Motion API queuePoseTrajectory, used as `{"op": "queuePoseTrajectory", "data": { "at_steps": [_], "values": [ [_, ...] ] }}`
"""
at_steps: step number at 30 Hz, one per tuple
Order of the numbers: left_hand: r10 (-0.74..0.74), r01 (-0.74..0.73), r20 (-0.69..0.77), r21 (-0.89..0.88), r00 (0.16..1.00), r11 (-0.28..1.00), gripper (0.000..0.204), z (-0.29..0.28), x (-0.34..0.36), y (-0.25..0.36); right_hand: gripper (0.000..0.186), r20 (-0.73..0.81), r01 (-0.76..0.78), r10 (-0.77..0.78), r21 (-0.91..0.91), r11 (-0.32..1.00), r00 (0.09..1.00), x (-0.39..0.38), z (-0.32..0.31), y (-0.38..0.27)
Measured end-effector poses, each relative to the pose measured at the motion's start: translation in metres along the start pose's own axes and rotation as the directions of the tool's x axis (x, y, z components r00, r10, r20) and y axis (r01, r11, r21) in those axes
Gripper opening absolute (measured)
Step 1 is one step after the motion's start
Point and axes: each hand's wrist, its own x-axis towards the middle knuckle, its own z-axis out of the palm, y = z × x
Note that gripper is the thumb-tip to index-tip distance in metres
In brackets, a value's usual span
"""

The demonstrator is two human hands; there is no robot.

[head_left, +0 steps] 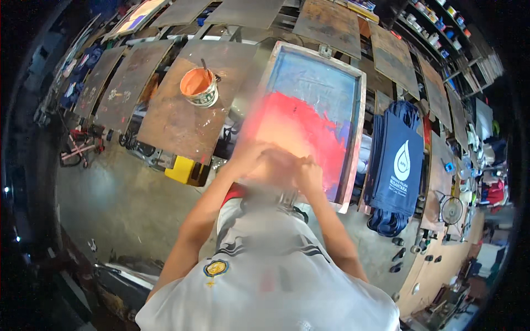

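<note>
A screen-printing frame (358,110) with light wooden edges lies in front of me. Red-orange ink (326,144) covers the lower part of its blue mesh (309,71). Over the near end of the frame, my left hand (255,156) is smeared, so its fingers do not show clearly. Close by on the right, my right hand (309,172) has its fingers curled closed. Blur between the two hands hides whatever they hold there. A tub of orange ink (200,88) with a stick standing in it sits on the board to the left.
Right of the frame lies a stack of dark blue cloth bags (395,160) with a white drop print. Flat brown boards (187,124) line both sides and the back. A yellow block (180,169) hangs at the left board's near edge. Shelves with bottles (436,27) stand far right.
</note>
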Motion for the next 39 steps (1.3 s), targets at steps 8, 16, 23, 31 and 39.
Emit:
{"op": "queuePoseTrajectory", "data": {
  "at_steps": [8,16,23,31,39],
  "values": [
    [0.038,-0.109,0.339,0.193,0.940,0.975,0.044,-0.041,-0.012,-0.011,0.011,0.106,-0.174,0.168,0.053,0.983,0.980,-0.017,-0.012,-0.046],
    [0.110,-0.286,0.361,0.480,0.926,0.830,0.021,-0.022,0.082,-0.023,0.015,0.080,-0.395,0.388,0.108,0.912,0.918,0.028,-0.020,-0.020],
    [0.175,-0.250,0.297,0.234,0.939,0.940,0.028,-0.036,0.080,-0.051,0.012,-0.108,-0.622,0.612,-0.123,0.774,0.783,0.046,0.014,-0.069],
    [0.131,-0.213,0.446,0.139,0.886,0.967,0.034,-0.087,-0.034,0.000,0.013,-0.029,-0.500,0.502,-0.148,0.853,0.865,-0.012,0.039,-0.133],
    [0.206,-0.299,0.403,0.181,0.892,0.937,0.017,-0.066,0.038,-0.028,0.021,0.254,-0.299,0.349,-0.214,0.930,0.902,0.011,0.034,-0.057]
  ]
}}
